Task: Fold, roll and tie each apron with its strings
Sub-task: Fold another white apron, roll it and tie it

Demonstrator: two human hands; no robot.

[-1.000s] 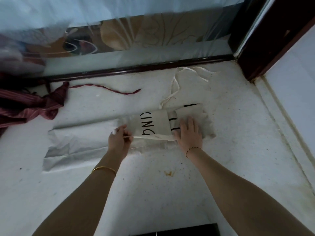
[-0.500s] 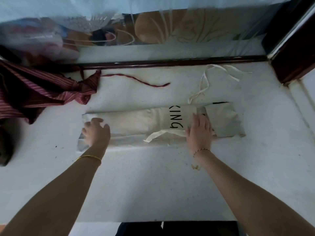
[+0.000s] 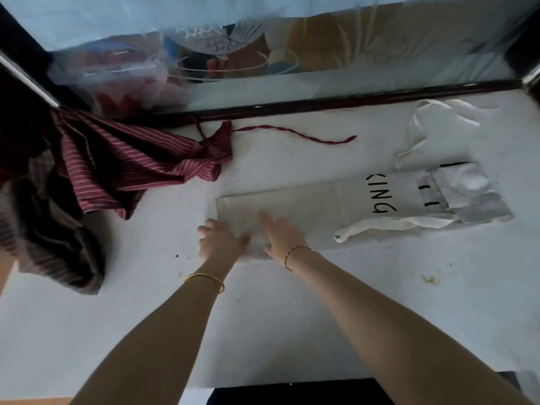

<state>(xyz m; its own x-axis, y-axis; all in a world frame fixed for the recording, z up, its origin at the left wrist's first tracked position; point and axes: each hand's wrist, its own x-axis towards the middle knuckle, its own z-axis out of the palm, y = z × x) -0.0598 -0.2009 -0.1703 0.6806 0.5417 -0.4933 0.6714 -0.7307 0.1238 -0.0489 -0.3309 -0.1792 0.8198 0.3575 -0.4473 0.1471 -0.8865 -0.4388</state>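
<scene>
Cream apron (image 3: pixel 306 206) lettered KING lay folded into a long strip on the white bench (image 3: pixel 321 317), in front of the dark rail (image 3: pixel 380 96), with one white string (image 3: pixel 380 225) trailing off its near edge. Both hands were at the strip's left end: the right hand (image 3: pixel 285 233) pressed on the cloth with fingers (image 3: pixel 267 219) straight and together, while the left hand (image 3: pixel 219 239) curled at the near corner, too blurred to tell whether it pinched the cloth. A maroon striped apron (image 3: pixel 131 165) lay bunched by the rail's left end.
</scene>
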